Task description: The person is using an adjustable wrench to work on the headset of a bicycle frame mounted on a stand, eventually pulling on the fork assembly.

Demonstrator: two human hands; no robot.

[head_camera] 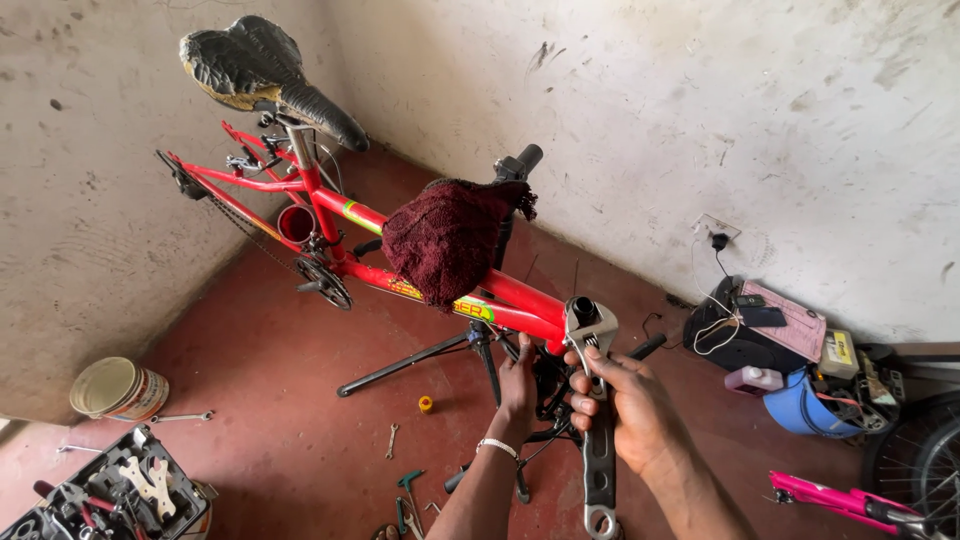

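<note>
A large adjustable wrench [597, 420] is gripped by the right hand [625, 405], its head set at the red bicycle frame's [500, 295] head tube just above. The frame's underside is grasped beside it by the left hand [518, 385].

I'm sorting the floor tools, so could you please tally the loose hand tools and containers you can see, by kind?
Adjustable wrench in the right hand: 1
Spanners on the floor: 2
Open tool case: 1
Paint tin: 1
Total: 5
</note>
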